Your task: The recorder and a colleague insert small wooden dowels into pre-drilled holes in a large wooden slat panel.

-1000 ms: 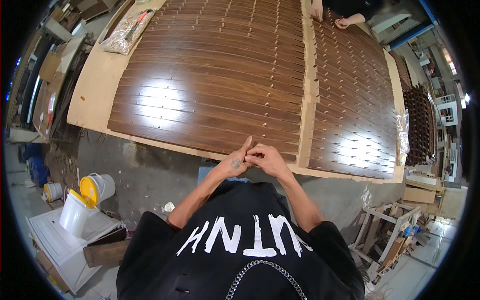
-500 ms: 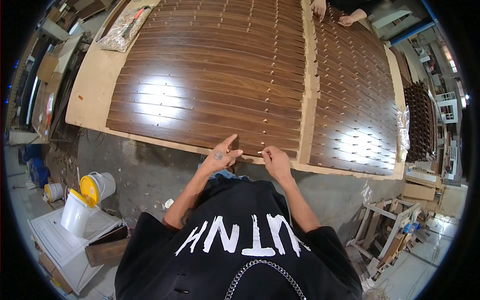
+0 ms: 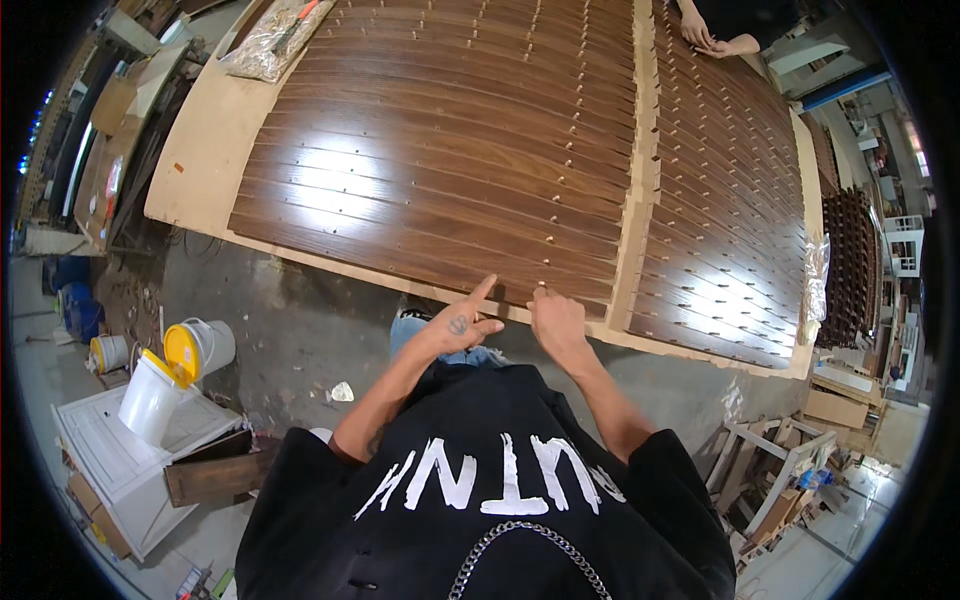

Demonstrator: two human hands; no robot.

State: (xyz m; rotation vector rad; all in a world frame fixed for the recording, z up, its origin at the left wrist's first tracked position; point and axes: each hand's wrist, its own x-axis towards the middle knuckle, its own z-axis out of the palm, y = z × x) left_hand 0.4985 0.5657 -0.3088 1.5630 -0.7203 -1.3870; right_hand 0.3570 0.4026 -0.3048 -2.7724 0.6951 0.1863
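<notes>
Dark brown wood-grain strips [image 3: 420, 220] lie side by side on a pale board, several with small light wooden pegs standing up from them. At the near edge, my right hand [image 3: 558, 322] has its fingers closed at a small wooden dowel [image 3: 541, 285], whose pale tip shows above the nearest strip. Just to the left, my left hand [image 3: 462, 324] hovers at the same edge, index finger and thumb stretched apart; its other fingers are bent, and the palm is hidden.
Across the panel at the far right, another person's hands [image 3: 715, 42] work over more pegged strips. A clear bag [image 3: 270, 45] with a red-handled tool on it lies at the far left. White buckets with yellow rims [image 3: 152, 410] stand at left; a wooden frame [image 3: 765, 470] sits at right.
My right hand has brought the dowel from lying sideways at its fingertips to the strip near the edge. The other person's hands have come together. The whole view has shifted slightly.
</notes>
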